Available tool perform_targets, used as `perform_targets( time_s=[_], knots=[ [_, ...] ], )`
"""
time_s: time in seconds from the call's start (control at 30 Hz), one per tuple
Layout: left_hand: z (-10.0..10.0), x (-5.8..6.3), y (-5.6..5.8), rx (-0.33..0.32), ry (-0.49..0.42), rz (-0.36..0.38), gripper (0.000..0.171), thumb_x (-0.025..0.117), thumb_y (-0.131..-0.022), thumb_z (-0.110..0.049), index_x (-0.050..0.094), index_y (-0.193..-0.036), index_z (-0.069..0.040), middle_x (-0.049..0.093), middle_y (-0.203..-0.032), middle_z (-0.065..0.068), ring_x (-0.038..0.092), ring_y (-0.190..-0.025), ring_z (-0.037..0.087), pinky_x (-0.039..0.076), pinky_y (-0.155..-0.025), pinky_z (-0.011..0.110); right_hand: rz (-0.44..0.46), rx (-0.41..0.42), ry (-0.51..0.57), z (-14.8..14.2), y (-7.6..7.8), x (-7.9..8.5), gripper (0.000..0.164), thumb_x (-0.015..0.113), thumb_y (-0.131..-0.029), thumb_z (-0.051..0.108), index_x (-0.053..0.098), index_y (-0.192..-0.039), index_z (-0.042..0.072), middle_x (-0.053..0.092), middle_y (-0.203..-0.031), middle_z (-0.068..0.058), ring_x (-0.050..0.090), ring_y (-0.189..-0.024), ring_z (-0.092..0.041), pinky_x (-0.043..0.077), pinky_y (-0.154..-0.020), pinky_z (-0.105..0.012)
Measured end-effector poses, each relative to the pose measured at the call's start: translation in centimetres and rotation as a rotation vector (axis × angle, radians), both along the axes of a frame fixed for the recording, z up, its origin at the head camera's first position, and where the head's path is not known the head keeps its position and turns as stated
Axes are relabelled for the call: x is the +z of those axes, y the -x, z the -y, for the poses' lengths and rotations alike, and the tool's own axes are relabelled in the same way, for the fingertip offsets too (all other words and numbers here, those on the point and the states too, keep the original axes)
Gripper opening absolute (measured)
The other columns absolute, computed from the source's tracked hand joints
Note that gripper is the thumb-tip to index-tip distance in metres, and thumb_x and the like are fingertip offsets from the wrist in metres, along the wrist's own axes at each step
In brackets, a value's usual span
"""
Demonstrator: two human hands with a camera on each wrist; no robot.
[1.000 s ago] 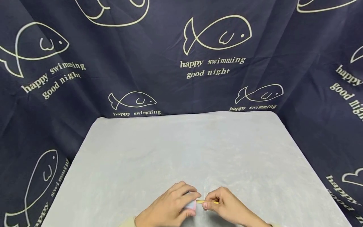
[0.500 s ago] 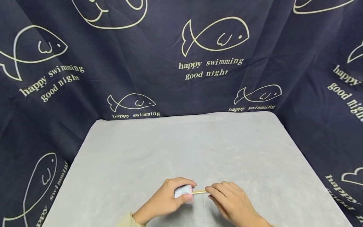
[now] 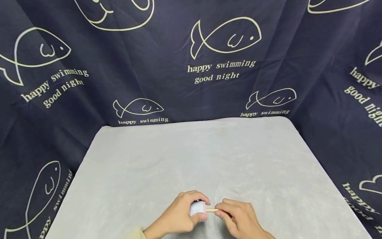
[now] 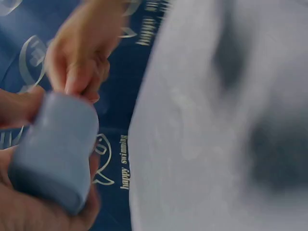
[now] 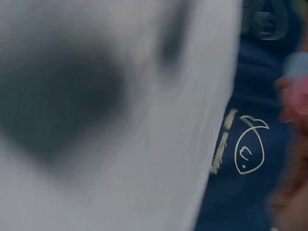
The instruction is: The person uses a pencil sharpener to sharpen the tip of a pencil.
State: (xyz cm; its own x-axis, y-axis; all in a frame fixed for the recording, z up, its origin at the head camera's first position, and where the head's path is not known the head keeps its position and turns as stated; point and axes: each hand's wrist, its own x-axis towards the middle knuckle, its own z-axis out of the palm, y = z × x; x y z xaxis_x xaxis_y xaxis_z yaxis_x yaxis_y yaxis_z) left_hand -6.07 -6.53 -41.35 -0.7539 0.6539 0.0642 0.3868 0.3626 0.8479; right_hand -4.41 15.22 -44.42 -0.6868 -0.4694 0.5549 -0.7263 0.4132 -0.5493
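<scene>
My left hand (image 3: 178, 215) grips a small light blue pencil sharpener (image 3: 197, 208) with a pink end, thumb on the near side and fingers over the far side. From that pink end a thin yellowish pencil (image 3: 211, 210) sticks out to the right; its tip is hidden inside. The fingertips and thumb of my right hand (image 3: 241, 217) pinch the pencil's other end, which they largely cover. In the left wrist view the rounded blue body of the sharpener (image 4: 60, 144) shows large. Only the sharpener's pink end (image 5: 300, 96) and a bit of blue appear at the right wrist view's edge.
Both hands are over the front part of a table with a pale grey cover (image 3: 191, 156). Dark blue curtains (image 3: 179, 83) printed with fish and lettering enclose the table at the back and both sides. Blurred hand shadows fall on the cover.
My right hand has turned about the pencil, its back rolling up and over, then partly back. Both hands rose slightly in the head view, then came lower again, sharpener and pencil still joined.
</scene>
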Motion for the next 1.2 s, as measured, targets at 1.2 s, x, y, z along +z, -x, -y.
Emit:
perform_targets(
  time_s=[1.2],
  knots=[
    [0.3, -1.1, -0.1, -0.026, -0.037, -0.600, 0.024, 0.061, -0.092, -0.027, 0.063, -0.111, -0.012, 0.064, -0.106, 0.001, 0.057, -0.093, 0.009, 0.048, -0.079, 0.020, 0.089, -0.119, -0.072, 0.2, -0.1, 1.7, 0.009, 0.065, -0.090, 0.024, 0.068, -0.082, 0.022, 0.049, -0.062, 0.019, 0.032, -0.050, 0.010, 0.030, -0.045, -0.009]
  ],
)
